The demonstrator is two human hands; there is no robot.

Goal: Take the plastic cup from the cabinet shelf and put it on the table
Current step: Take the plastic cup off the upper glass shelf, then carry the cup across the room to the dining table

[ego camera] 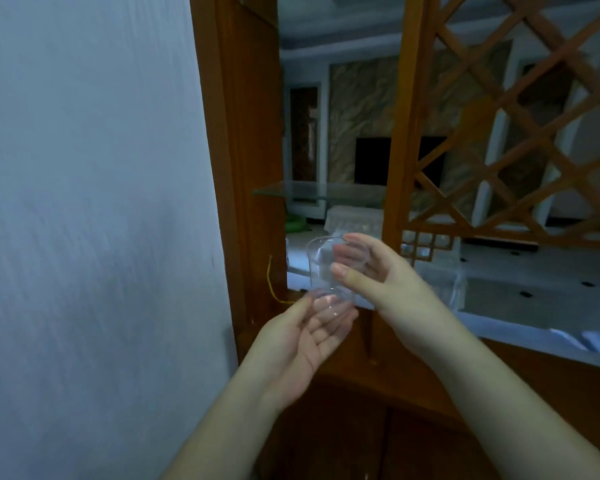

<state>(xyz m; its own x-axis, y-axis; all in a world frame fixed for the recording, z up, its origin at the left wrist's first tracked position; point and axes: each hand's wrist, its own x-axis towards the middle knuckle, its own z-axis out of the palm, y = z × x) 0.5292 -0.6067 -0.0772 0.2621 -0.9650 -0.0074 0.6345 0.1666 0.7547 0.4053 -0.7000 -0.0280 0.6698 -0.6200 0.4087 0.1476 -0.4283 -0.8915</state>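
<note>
A clear plastic cup (321,271) is held upright in front of the wooden cabinet (246,133), just below its glass shelf (312,192). My right hand (371,271) grips the cup from the right, fingers over the rim and thumb on its side. Palm up, my left hand (302,337) sits under the cup's base, fingers touching the bottom. The cup is off the shelf and in the air. No table is in view.
A pale wall (90,202) fills the left. A wooden lattice panel (516,116) stands to the right of the shelf opening. A yellow cord (274,289) hangs by the cabinet post. A wooden ledge (378,382) lies below my hands.
</note>
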